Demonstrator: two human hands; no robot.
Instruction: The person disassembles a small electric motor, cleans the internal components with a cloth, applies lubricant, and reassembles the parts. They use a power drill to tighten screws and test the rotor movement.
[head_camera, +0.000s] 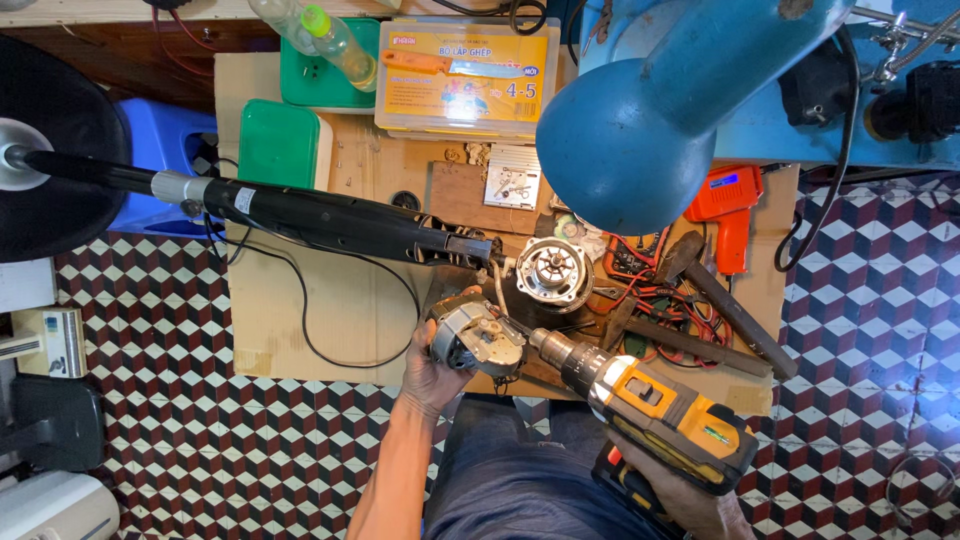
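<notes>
Below, I see my left hand (432, 372) clasping the grey motor housing (474, 337) over the cardboard surface (340, 310) | right hand (690, 503) gripping the yellow cordless drill (655, 400) | bit tip meeting housing.

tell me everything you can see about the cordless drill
The drill has a yellow-orange and black plastic body, a dark chuck with a silvery collar, and a thin bit. It lies tilted, its chuck pointing up-left, the bit tip meeting the grey motor part held in the left hand. The right hand grips its handle from below, near a black and red base, probably the battery. A small green spot shows on its rear. It hovers over the cardboard sheet.
</notes>
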